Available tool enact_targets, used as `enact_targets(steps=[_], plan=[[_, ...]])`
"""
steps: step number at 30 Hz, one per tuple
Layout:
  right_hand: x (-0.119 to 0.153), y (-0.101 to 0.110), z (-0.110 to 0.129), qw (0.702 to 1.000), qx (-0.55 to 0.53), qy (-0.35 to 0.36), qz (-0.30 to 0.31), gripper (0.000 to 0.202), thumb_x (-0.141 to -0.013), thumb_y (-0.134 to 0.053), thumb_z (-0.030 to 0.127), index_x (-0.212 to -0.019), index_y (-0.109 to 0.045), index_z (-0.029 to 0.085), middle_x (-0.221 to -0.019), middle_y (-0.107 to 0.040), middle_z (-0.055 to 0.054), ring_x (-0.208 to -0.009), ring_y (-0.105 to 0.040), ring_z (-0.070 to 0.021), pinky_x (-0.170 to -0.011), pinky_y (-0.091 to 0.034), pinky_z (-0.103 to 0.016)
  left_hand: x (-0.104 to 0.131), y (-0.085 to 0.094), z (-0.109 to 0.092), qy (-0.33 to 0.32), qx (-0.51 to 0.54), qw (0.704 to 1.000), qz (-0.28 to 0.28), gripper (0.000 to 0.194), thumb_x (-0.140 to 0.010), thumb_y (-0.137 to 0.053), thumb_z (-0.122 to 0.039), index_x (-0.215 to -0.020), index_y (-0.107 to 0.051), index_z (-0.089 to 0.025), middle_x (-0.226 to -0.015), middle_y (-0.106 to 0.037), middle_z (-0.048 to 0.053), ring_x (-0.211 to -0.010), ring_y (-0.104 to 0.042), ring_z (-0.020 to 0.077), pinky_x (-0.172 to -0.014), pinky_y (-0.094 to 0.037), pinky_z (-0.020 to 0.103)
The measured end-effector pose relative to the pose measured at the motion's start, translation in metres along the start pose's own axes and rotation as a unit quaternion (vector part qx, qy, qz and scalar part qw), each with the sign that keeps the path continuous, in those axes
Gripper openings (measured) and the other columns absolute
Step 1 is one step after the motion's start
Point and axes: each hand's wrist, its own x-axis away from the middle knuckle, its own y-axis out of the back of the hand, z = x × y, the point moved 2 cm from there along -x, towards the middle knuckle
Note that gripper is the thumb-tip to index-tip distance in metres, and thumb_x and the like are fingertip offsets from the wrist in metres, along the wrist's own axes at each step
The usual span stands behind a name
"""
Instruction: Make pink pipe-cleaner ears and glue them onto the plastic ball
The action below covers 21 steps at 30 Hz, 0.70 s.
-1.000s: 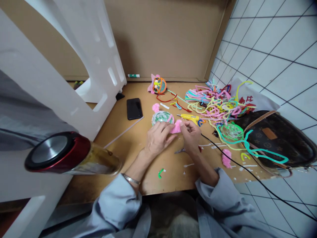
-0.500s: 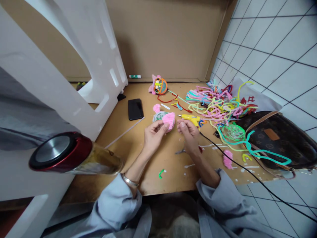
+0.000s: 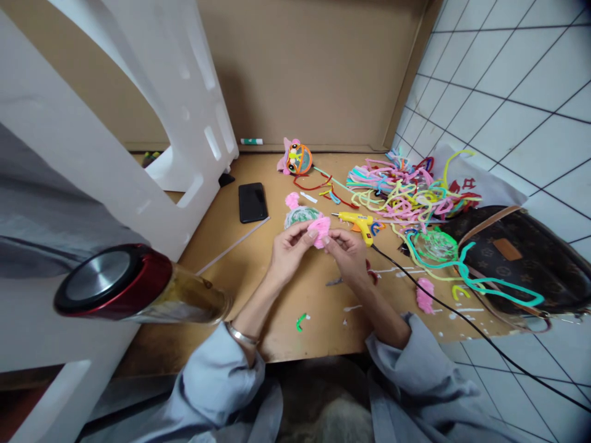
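Note:
A fuzzy pink pipe-cleaner piece (image 3: 319, 231) is pinched between both my hands over the middle of the table. My left hand (image 3: 292, 249) grips its left side with thumb and fingers. On its right lower edge my right hand (image 3: 347, 251) closes, thumb in front. Just behind lies a round green and white coiled piece (image 3: 301, 216), partly covered by the pink one. A small pink fuzzy bit (image 3: 292, 200) sits at its upper left. To the right rests a yellow glue gun (image 3: 357, 219), its nozzle pointing left.
A glass flask with a red lid (image 3: 138, 283) stands at left, near a black phone (image 3: 252, 203). A decorated owl-like figure (image 3: 295, 157) lies at the back. Piled pipe cleaners (image 3: 406, 191) and a brown handbag (image 3: 521, 258) fill the right. The black cord (image 3: 438, 295) runs to the lower right.
My right hand has moved left and taken hold of the pink piece. That piece has shifted slightly right and down and is turned, showing more of the green and white coil.

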Motion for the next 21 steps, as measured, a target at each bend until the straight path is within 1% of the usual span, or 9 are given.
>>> enact_targets(steps=[2, 5, 7, 9, 13, 16, 18, 21], plan=[[0.0, 0.001, 0.003, 1.0, -0.005, -0.004, 0.02, 0.022, -0.072, -0.076, 0.041, -0.071, -0.069, 0.02, -0.066, -0.064, 0.001, -0.059, -0.052, -0.012, -0.056, -0.043, -0.025, -0.001, 0.002, 0.002, 0.007, 0.007, 1.0, 0.012, 0.049, -0.07, -0.084, -0.054, -0.103, -0.081, -0.017, -0.095, -0.077, 0.008, -0.077, -0.062, 0.0148, -0.073, -0.049, 0.025], [-0.001, 0.002, 0.006, 0.999, -0.009, -0.009, 0.04, 0.024, -0.07, -0.079, 0.041, -0.068, -0.068, 0.02, -0.062, -0.059, 0.002, -0.058, -0.049, -0.0114, -0.055, -0.04, -0.025, -0.001, 0.002, 0.005, 0.035, 0.027, 0.998, 0.045, 0.054, -0.071, -0.084, -0.053, -0.112, -0.079, -0.019, -0.095, -0.077, 0.007, -0.069, -0.057, 0.0118, -0.066, -0.046, 0.024], [-0.001, 0.002, 0.008, 0.999, -0.01, -0.01, 0.05, 0.027, -0.07, -0.081, 0.042, -0.066, -0.067, 0.019, -0.061, -0.057, 0.003, -0.058, -0.048, -0.0113, -0.055, -0.039, -0.025, -0.002, 0.002, 0.005, 0.039, 0.037, 0.997, 0.056, 0.053, -0.07, -0.085, -0.054, -0.109, -0.08, -0.018, -0.096, -0.076, 0.007, -0.071, -0.057, 0.012, -0.067, -0.045, 0.024], [-0.001, 0.002, 0.008, 0.998, -0.01, -0.012, 0.055, 0.028, -0.07, -0.081, 0.042, -0.066, -0.066, 0.019, -0.062, -0.057, 0.003, -0.058, -0.048, -0.0112, -0.056, -0.039, -0.025, -0.002, 0.002, 0.004, 0.033, 0.035, 0.997, 0.053, 0.05, -0.069, -0.085, -0.055, -0.101, -0.082, -0.017, -0.095, -0.075, 0.008, -0.072, -0.057, 0.0125, -0.067, -0.045, 0.024], [-0.001, 0.004, 0.007, 0.999, -0.017, -0.006, 0.036, 0.029, -0.074, -0.078, 0.047, -0.075, -0.067, 0.02, -0.068, -0.061, 0.002, -0.063, -0.053, -0.0129, -0.06, -0.044, -0.026, -0.003, 0.002, 0.002, 0.022, 0.018, 0.999, 0.041, 0.047, -0.069, -0.084, -0.056, -0.094, -0.082, -0.017, -0.079, -0.071, 0.004, -0.062, -0.048, 0.0093, -0.06, -0.041, 0.023], [-0.002, 0.007, 0.007, 0.999, -0.024, 0.02, 0.007, 0.033, -0.079, -0.073, 0.054, -0.082, -0.069, 0.021, -0.07, -0.064, 0.001, -0.066, -0.056, -0.0139, -0.064, -0.048, -0.028, -0.002, 0.001, 0.0, 0.013, 0.0, 0.999, 0.047, 0.045, -0.07, -0.083, -0.056, -0.091, -0.083, -0.017, -0.076, -0.069, 0.003, -0.06, -0.046, 0.0089, -0.059, -0.039, 0.024], [-0.003, 0.008, 0.007, 0.999, -0.025, 0.026, -0.008, 0.035, -0.078, -0.074, 0.056, -0.08, -0.068, 0.021, -0.067, -0.063, 0.001, -0.064, -0.056, -0.0134, -0.063, -0.048, -0.028, -0.002, 0.0, -0.003, 0.007, -0.02, 0.998, 0.054, 0.043, -0.071, -0.083, -0.056, -0.089, -0.083, -0.017, -0.076, -0.069, 0.004, -0.061, -0.047, 0.0095, -0.059, -0.039, 0.024], [-0.005, 0.009, 0.006, 0.999, -0.032, 0.008, -0.01, 0.035, -0.074, -0.077, 0.054, -0.074, -0.067, 0.021, -0.063, -0.062, 0.002, -0.06, -0.054, -0.0128, -0.059, -0.046, -0.027, -0.001, -0.001, -0.007, 0.001, -0.043, 0.997, 0.059, 0.04, -0.071, -0.082, -0.055, -0.085, -0.084, -0.018, -0.073, -0.068, 0.004, -0.061, -0.048, 0.0105, -0.06, -0.04, 0.025]])
